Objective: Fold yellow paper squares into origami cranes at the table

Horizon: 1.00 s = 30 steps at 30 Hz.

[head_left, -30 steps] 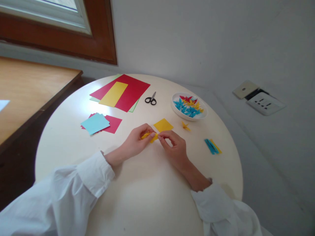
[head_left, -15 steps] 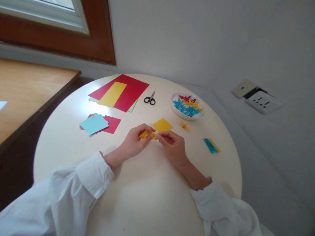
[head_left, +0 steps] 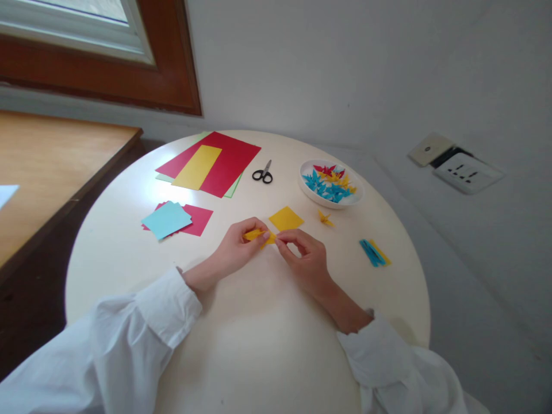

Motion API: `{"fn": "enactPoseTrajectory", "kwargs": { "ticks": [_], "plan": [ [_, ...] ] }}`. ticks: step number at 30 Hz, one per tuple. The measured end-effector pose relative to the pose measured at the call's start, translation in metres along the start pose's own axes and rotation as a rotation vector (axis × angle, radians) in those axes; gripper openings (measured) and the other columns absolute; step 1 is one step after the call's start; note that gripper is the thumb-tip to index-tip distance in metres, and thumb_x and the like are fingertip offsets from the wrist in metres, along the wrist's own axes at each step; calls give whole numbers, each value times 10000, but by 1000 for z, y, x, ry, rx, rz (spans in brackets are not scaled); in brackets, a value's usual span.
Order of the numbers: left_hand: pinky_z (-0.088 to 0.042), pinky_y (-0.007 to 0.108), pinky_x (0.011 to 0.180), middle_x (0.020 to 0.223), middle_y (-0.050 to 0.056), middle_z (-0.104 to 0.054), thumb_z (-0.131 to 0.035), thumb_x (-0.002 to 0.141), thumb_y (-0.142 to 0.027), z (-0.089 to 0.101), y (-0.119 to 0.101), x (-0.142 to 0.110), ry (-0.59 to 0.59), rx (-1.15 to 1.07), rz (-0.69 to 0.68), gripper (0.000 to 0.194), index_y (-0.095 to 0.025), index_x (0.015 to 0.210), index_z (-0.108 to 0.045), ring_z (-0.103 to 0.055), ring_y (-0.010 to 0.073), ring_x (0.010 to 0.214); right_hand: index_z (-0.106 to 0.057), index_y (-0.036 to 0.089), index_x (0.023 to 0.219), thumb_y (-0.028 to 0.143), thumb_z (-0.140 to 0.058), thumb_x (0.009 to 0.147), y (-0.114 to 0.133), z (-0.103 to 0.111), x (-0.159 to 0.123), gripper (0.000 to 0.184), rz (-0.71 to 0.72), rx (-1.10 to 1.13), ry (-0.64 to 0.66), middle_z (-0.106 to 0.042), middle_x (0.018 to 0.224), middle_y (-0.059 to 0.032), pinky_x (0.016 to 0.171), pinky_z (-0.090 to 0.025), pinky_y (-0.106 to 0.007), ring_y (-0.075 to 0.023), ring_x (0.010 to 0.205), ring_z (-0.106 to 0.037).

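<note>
A small piece of folded yellow paper (head_left: 253, 234) is held between my two hands above the white round table. My left hand (head_left: 240, 244) is closed, thumb and fingers gripping its left and middle part. At its right end, my right hand (head_left: 304, 256) pinches the tip between thumb and forefinger. My fingers hide part of the folds. Just beyond the hands lies a flat yellow square (head_left: 286, 218). A finished-looking yellow paper crane (head_left: 325, 218) rests to its right.
A white dish (head_left: 318, 199) holds several blue, yellow and red paper cranes. Blue and yellow paper strips (head_left: 372, 253) lie at the right. Black-handled scissors (head_left: 263, 173) sit at the back, near large red sheets (head_left: 235, 158). Light-blue squares (head_left: 166, 219) are at the left.
The folded yellow paper has turned slightly in my fingers, and the right hand's thumb and forefinger have shifted a little. The whole view has moved slightly.
</note>
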State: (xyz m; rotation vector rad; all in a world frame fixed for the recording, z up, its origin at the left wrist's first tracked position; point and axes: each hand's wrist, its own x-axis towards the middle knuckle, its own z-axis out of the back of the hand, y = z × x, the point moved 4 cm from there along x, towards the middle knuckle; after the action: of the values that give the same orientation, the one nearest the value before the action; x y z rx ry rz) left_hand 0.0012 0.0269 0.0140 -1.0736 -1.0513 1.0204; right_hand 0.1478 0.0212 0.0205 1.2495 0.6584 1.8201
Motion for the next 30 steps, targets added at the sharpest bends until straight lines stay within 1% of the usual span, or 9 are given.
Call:
{"fn": "enactPoseTrajectory", "kwargs": {
  "ticks": [5, 9, 13, 18, 25, 30],
  "plan": [
    [-469, 277, 697, 797, 30, -612, -596, 739, -302, 1, -4, -2, -22, -70, -31, 151, -161, 738, -543, -571, 148, 745, -627, 196, 726, 199, -599, 732, 1, -2, 0, 29, -84, 128, -50, -669, 722, -21, 663, -543, -266, -135, 675, -629],
    [-464, 269, 672, 780, 28, -595, -608, 728, -273, 2, -9, -5, -45, -77, -51, 142, -159, 748, -527, -561, 138, 723, -622, 190, 707, 191, -612, 716, 6, -3, 0, 13, -140, 206, -68, -670, 715, -15, 658, -548, -252, -131, 681, -639],
    [-445, 248, 626, 753, 21, -577, -597, 739, -284, 3, -13, -7, -69, -15, -81, 147, -161, 749, -516, -541, 126, 689, -622, 193, 714, 198, -606, 730, 10, -4, -2, 23, -125, 227, -71, -669, 726, -15, 670, -548, -258, -132, 693, -637],
    [-434, 250, 622, 725, 18, -565, -575, 758, -301, 3, -15, -7, -53, 14, -75, 151, -157, 750, -528, -531, 128, 679, -613, 196, 720, 174, -598, 731, 12, -7, -3, 29, -101, 252, -58, -657, 729, -11, 666, -540, -244, -121, 685, -621],
    [-443, 263, 643, 781, 39, -574, -582, 754, -303, 1, -18, -8, -17, -34, -108, 159, -159, 726, -522, -541, 138, 714, -581, 185, 676, 181, -602, 709, 12, -7, -2, 40, -159, 307, -63, -628, 680, -5, 647, -529, -249, -120, 656, -602],
    [-431, 252, 614, 773, 32, -560, -580, 763, -321, 2, -14, -9, -9, -20, -93, 175, -167, 714, -512, -529, 134, 703, -558, 187, 633, 168, -607, 691, 10, -9, -3, 78, -185, 351, -63, -613, 668, 1, 670, -518, -255, -120, 669, -599]
  ]
}}
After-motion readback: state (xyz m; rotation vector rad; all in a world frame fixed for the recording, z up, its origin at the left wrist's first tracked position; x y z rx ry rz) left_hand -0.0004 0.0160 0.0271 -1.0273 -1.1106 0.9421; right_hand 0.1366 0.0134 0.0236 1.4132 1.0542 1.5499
